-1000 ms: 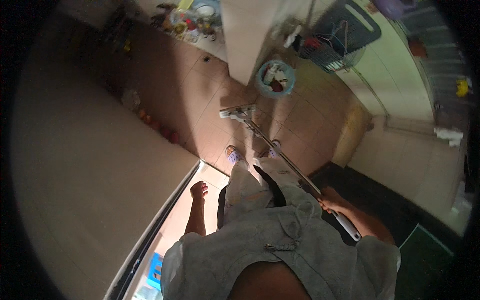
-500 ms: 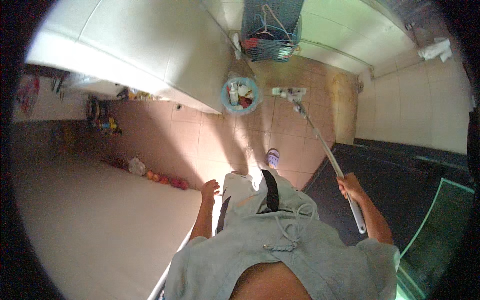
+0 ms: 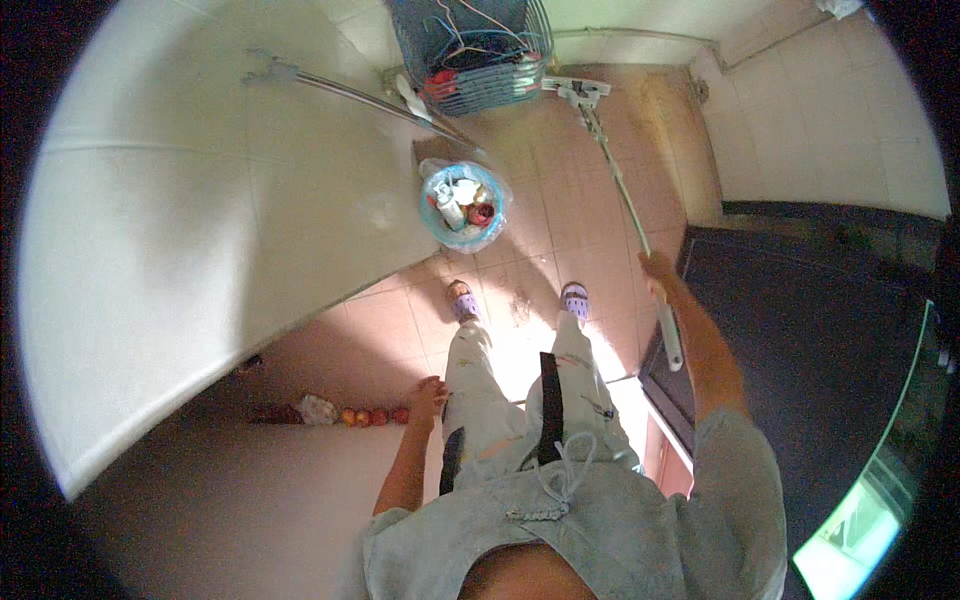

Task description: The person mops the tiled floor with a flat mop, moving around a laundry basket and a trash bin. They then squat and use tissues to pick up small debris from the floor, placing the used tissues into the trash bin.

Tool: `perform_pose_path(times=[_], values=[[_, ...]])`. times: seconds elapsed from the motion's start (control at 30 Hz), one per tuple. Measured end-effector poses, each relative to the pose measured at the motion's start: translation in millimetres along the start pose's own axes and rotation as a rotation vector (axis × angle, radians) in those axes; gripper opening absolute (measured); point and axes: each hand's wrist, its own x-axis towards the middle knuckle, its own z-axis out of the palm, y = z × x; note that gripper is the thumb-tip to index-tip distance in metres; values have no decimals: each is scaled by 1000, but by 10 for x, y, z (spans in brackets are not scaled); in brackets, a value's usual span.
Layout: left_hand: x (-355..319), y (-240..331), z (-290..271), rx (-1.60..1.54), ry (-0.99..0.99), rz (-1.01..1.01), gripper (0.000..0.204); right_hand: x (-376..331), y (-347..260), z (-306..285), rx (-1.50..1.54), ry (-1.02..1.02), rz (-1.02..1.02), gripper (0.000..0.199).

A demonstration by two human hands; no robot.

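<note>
My right hand (image 3: 657, 275) is closed round the pole of a mop (image 3: 622, 185), below its middle, with the pale grip end showing past my wrist. The mop's flat white head (image 3: 578, 92) lies on the tiled floor, close beside the blue-grey plastic basket (image 3: 478, 85) that has clothes hangers in it. My left hand (image 3: 430, 392) hangs at my left thigh, empty, with its fingers loosely apart.
A blue bin (image 3: 428, 222) lined with a clear bag holds rubbish, left of the mop. A metal pole (image 3: 355, 92) leans by the white wall. Dark furniture (image 3: 770, 310) stands at my right. Several round red fruits (image 3: 378, 416) lie beside a pale surface at my left.
My right hand has moved forward and left, pushing the mop head farther ahead, up to the basket. Both of my feet now show, and the view has shifted.
</note>
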Motion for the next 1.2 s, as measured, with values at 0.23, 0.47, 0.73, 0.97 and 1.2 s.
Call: perform_pose_path(times=[0.23, 0.47, 0.73, 0.97, 1.2], values=[[259, 1423, 870, 435, 80, -4, 25, -3320, 439, 933, -227, -385, 270, 28], [1657, 865, 1310, 386, -42, -53, 21, -4701, 272, 660, 170, -248, 340, 16], [3579, 227, 1657, 4, 244, 4, 41, -4374, 459, 654, 682, -540, 693, 20], [4455, 381, 1746, -333, 231, 49, 48, -3702, 229, 871, 594, -431, 779, 17], [4411, 187, 1425, -77, 332, 199, 44, -3650, 245, 922, 608, -386, 765, 28]])
